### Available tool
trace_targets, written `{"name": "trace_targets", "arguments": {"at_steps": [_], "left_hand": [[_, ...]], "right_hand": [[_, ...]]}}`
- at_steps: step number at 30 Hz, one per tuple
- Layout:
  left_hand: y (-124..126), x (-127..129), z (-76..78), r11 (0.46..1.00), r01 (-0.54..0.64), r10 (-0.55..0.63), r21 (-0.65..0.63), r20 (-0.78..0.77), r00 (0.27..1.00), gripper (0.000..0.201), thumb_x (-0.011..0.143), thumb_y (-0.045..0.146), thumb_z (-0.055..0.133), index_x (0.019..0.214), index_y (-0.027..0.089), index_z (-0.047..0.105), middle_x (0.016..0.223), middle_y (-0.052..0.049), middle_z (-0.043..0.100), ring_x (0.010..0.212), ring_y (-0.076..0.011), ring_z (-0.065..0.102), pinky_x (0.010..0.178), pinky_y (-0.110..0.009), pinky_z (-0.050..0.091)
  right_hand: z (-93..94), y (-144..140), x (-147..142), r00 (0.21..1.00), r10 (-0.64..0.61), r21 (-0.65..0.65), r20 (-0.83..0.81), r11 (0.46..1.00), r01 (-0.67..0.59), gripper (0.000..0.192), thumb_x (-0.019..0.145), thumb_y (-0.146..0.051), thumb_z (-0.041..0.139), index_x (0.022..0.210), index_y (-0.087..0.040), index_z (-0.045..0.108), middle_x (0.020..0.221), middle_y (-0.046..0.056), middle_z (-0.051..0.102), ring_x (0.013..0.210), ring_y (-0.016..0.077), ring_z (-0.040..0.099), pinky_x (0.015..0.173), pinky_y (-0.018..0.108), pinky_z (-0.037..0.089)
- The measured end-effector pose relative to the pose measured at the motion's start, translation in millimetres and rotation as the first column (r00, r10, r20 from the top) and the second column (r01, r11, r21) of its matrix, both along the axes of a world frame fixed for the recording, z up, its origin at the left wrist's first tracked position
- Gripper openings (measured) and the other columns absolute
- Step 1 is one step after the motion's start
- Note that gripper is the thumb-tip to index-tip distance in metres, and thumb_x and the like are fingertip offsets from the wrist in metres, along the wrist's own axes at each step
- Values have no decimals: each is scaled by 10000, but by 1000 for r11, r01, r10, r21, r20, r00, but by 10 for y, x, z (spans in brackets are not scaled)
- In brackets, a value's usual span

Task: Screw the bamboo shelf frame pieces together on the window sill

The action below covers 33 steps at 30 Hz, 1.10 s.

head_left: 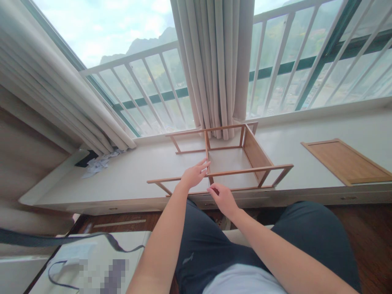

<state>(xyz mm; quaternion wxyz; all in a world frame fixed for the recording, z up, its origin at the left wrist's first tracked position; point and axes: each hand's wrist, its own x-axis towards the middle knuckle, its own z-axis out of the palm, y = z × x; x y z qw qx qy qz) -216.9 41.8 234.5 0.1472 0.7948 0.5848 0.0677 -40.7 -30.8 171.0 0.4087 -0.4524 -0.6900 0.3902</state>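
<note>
A brown wooden shelf frame point(269, 168) lies on its side on the white window ledge, with a solid wooden panel point(257, 147) fitted across its right part. My left hand point(193, 176) is over the near rail, its fingers stretched out and apart against the frame's middle crosspiece point(206, 149). My right hand point(224, 199) is just in front of the near rail, close to the joint with that crosspiece. Its thumb and forefinger are pinched together and the other fingers curled. Whatever may be between those fingertips is too small to make out.
A separate framed wooden panel point(352, 163) lies flat on the ledge point(288, 139) at the right. Crumpled white paper point(97, 164) is at the ledge's left end. Curtains point(214, 61) hang behind the frame. A white surface with a dark strap point(113, 241) is at lower left.
</note>
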Motion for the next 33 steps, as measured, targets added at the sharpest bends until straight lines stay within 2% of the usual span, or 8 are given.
{"name": "trace_targets", "arguments": {"at_steps": [17,27,33], "left_hand": [[3,1,-9,1000,-3,3,1,3,1000,513,976,372,382,1483,444,416,1608,113,287,1147,-191,639,1043,-327,454],[3,-10,-29,1000,4,-4,9,13,1000,506,980,382,384,1480,455,413,1607,119,290,1185,-195,622,1061,-329,440],[-2,3,-11,1000,-29,29,-13,3,1000,510,976,386,397,1480,461,411,1608,115,291,1171,-188,625,1075,-328,430]], "right_hand": [[-16,37,9,994,-35,77,101,997,27,272,950,-370,511,764,-216,636,696,19,622,643,170,522,635,277,366],[-69,55,43,961,-105,248,255,968,40,280,991,-365,495,832,-215,671,781,41,674,712,176,580,685,272,374],[-79,82,64,963,-103,265,250,964,35,332,999,-418,480,853,-212,697,787,55,686,725,180,586,712,276,389]]}}
